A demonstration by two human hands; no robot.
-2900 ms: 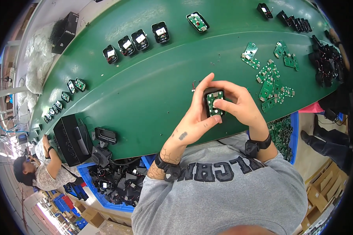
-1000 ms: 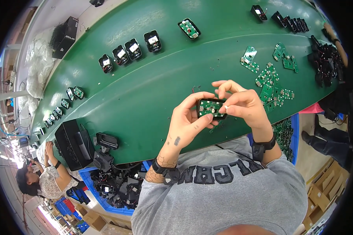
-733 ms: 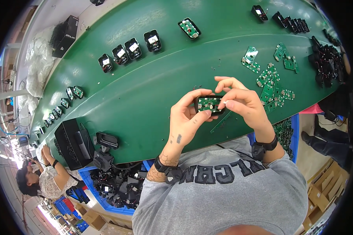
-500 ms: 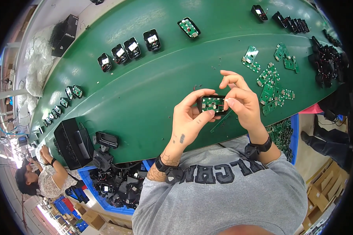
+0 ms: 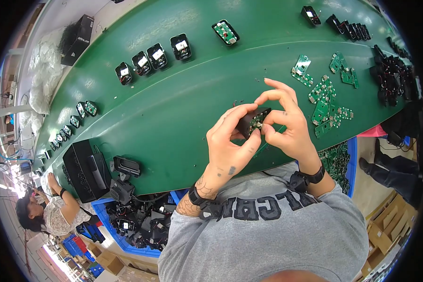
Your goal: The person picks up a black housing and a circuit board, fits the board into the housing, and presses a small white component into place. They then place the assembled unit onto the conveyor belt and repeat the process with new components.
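A: What'd the hands have?
B: L hand [image 5: 230,144] was gripping the black housing [image 5: 245,125], tipped up over the green table [image 5: 174,127]. R hand [image 5: 287,124] had thumb + index bent in at the circuit board [image 5: 255,123] inside; couldn't tell if they'd pinched anything
A: So which step?
B: Prob seating or wiring the board, my guess. Next move seemed to call for a steady L grip + fine R fingertip work, w/o snagging a lead
A: What couldn't you see?
B: Most of the board, b/c fingers + the tilt hid it; the tiny pale bit by the thumbs was too small to ID. Further out, loose boards [image 5: 321,110] overlapped, so no count. Far R, the dark parts pile [image 5: 388,77] blurred into shadow, and the sweatshirt [image 5: 267,239] cut off part of the blue bin [image 5: 353,164]
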